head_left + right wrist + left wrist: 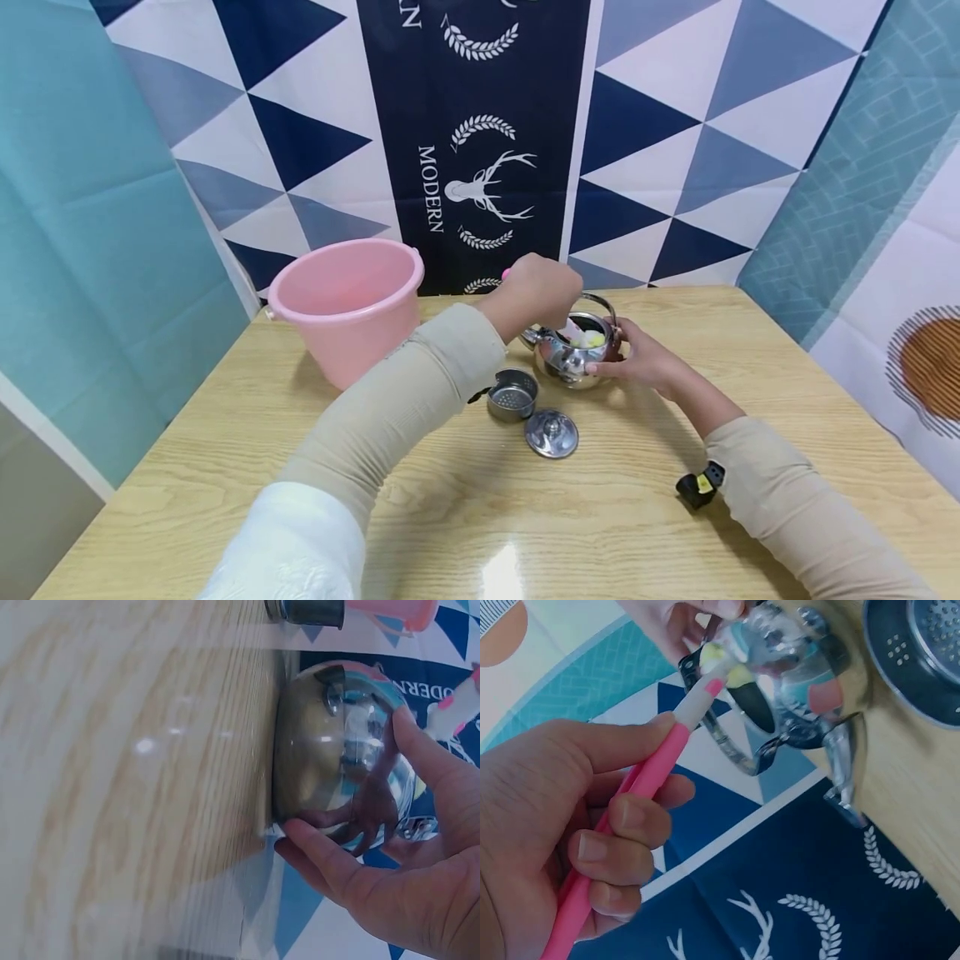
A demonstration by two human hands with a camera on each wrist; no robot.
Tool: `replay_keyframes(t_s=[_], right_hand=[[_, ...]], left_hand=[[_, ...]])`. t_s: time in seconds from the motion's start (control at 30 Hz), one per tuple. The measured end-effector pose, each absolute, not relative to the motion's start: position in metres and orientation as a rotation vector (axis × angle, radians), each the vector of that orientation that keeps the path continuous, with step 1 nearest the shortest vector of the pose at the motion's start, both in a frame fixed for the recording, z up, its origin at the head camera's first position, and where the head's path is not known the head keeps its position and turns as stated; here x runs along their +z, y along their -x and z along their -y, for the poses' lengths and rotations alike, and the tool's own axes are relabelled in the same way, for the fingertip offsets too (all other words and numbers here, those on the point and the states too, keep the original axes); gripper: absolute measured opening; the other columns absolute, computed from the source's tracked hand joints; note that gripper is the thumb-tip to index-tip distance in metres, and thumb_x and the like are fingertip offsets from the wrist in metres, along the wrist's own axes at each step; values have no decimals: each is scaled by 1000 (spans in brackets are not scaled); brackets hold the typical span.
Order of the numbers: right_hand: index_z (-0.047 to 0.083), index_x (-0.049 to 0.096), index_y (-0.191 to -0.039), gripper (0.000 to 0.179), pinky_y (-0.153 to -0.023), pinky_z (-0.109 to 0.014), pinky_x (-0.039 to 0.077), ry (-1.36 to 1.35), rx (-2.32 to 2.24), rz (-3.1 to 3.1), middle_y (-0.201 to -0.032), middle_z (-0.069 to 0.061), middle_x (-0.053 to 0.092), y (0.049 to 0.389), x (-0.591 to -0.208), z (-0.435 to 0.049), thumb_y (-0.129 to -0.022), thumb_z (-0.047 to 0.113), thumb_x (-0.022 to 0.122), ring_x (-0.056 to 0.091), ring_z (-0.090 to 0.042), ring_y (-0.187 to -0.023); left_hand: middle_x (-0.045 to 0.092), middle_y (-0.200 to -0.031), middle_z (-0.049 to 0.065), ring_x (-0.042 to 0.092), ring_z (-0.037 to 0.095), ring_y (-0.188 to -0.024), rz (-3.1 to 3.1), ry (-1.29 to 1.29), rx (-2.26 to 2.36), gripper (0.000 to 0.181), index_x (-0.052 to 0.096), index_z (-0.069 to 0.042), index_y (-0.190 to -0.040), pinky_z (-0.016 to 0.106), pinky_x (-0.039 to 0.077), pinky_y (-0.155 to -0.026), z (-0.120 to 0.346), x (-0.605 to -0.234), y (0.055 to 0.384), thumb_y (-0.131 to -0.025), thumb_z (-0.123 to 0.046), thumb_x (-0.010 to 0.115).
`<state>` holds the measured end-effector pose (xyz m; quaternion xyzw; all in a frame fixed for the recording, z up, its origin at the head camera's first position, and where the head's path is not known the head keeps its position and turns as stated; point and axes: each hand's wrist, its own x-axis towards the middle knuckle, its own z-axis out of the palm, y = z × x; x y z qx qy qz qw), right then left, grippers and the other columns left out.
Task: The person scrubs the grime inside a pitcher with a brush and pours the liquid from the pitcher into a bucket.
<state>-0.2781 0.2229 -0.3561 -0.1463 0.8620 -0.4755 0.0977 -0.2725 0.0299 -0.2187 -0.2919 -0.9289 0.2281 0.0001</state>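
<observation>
A shiny steel teapot (570,358) stands open on the wooden table (465,517), its handle raised. My left hand (536,292) grips a pink-handled brush (652,772) above it, fingers curled round the handle. The brush's white neck and yellow-green head (592,337) reach into the pot's mouth. My right hand (633,354) holds the teapot's right side, fingers and thumb wrapped round its body (330,750). In the left wrist view the teapot (795,682) lies just beyond the brush tip.
A pink bucket (348,304) stands at the back left of the table. A steel strainer basket (512,393) and the teapot's lid (551,433) lie in front of the pot. Patterned curtains hang close behind the table's far edge.
</observation>
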Motion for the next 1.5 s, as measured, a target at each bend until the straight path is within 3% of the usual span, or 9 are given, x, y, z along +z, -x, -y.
replay_keyframes(t_s=[0.1,0.3,0.63,0.9,1.13,1.4,1.5], right_hand=[[4,11,-154,98,-108,-62,24,449,-1407,-2522,-148,-34,22,278,-356,-224,-85,24,78,19,-49,-138],[8,20,-154,93,-105,-57,32,466,-1397,-2504,-150,-31,22,277,-355,-223,-84,25,79,29,-44,-135],[8,19,-155,94,-104,-57,34,479,-1420,-2500,-150,-34,21,277,-358,-223,-84,21,79,27,-48,-136],[8,16,-155,96,-106,-58,31,475,-1429,-2494,-151,-33,20,277,-357,-222,-84,21,79,22,-48,-138],[7,22,-154,93,-106,-58,31,452,-1423,-2540,-148,-33,25,278,-355,-224,-83,21,80,25,-47,-136],[5,21,-154,95,-108,-60,26,437,-1421,-2555,-148,-34,26,276,-356,-221,-82,22,81,20,-48,-138],[6,22,-154,94,-108,-60,25,440,-1404,-2572,-148,-33,27,276,-356,-221,-82,23,81,21,-48,-139]], left_hand=[[62,-93,-7,57,12,-82,2965,873,738,11,66,-21,-95,40,53,-74,-30,-214,270,-91,-23,55],[61,-101,-7,57,14,-86,2986,720,896,18,66,-22,-106,39,50,-77,-37,-204,263,-93,-25,54],[54,-88,-7,48,14,-65,2852,615,1063,19,63,-23,-107,30,43,-56,-44,-207,267,-95,-25,49],[66,-100,-7,60,13,-81,2725,792,965,22,68,-22,-110,35,52,-72,-38,-214,278,-94,-34,58],[64,-94,-7,59,12,-83,2824,866,832,17,69,-23,-101,37,53,-76,-44,-209,273,-94,-31,55],[62,-106,-8,57,11,-91,3014,704,869,20,67,-24,-110,37,51,-81,-49,-202,259,-96,-29,53],[62,-110,-10,57,11,-89,3009,614,965,23,65,-26,-116,33,52,-75,-57,-201,254,-97,-32,53]])
